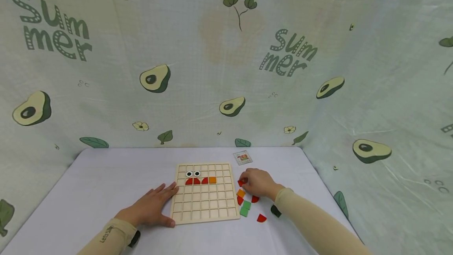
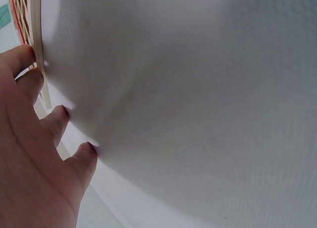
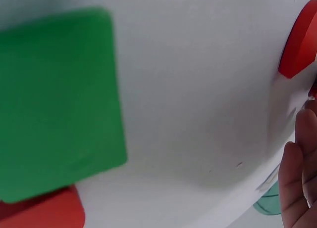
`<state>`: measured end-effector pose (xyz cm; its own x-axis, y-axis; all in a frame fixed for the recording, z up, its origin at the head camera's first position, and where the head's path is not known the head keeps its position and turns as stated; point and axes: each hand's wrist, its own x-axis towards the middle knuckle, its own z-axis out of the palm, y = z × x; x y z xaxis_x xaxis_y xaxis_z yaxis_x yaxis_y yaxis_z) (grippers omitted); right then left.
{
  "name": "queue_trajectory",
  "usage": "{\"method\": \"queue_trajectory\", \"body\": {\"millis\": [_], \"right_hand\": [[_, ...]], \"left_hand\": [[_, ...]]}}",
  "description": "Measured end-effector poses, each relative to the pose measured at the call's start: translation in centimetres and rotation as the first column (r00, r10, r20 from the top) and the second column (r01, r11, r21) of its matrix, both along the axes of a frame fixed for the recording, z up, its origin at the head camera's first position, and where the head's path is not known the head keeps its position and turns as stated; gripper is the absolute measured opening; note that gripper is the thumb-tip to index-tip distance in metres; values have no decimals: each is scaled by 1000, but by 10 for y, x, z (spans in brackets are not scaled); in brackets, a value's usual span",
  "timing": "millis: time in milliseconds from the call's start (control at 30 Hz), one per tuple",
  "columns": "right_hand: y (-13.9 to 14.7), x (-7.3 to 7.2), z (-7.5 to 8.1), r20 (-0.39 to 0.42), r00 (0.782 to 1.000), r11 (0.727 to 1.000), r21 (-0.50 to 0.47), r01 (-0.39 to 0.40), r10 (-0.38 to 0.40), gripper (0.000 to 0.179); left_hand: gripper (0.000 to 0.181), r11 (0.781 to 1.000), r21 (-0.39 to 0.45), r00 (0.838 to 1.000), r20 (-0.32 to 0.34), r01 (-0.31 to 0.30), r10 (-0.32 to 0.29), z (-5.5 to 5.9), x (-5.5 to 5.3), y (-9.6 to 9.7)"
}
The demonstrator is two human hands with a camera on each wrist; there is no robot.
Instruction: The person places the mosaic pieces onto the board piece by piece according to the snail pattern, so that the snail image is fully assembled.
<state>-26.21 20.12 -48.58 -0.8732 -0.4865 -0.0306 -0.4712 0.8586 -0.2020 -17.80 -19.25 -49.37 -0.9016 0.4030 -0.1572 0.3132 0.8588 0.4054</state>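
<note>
A pale wooden grid board (image 1: 205, 204) lies on the table. Set in its upper cells are two round eye pieces (image 1: 197, 174), and below them a row of three red pieces (image 1: 189, 181) and an orange square (image 1: 212, 180). With fingers spread, my left hand (image 1: 150, 206) rests against the board's left edge; the left wrist view shows its fingertips (image 2: 59, 114) along that side. Just past the board's right edge, my right hand (image 1: 260, 182) pinches a red quarter-circle piece (image 1: 241, 183) between curled fingertips. Only part of that hand shows in the right wrist view.
Loose by the board's right side lie an orange square (image 1: 240, 193), two green squares (image 1: 244, 211) and several red pieces (image 1: 261, 218). A small picture card (image 1: 243, 157) lies behind the right hand. A printed cloth (image 1: 191, 121) hangs behind the white table (image 1: 116, 176).
</note>
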Motion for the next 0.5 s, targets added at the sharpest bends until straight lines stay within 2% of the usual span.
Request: {"method": "queue_trajectory", "body": {"millis": [133, 267, 400, 500], "right_hand": [[0, 0, 0, 15, 999, 999, -4, 40, -40, 30], [-1, 0, 0, 61, 998, 999, -41, 19, -16, 32], [-2, 0, -1, 41, 999, 999, -31, -15, 16, 26], [-1, 0, -1, 22, 1000, 1000, -17, -1, 2, 27]], "left_hand": [[112, 1000, -2, 1000, -3, 1, -1, -1, 0, 0], [112, 1000, -8, 1000, -1, -1, 1, -1, 0, 0], [112, 1000, -10, 1000, 2, 1, -1, -1, 0, 0], [112, 1000, -13, 1000, -1, 1, -1, -2, -1, 0]]}}
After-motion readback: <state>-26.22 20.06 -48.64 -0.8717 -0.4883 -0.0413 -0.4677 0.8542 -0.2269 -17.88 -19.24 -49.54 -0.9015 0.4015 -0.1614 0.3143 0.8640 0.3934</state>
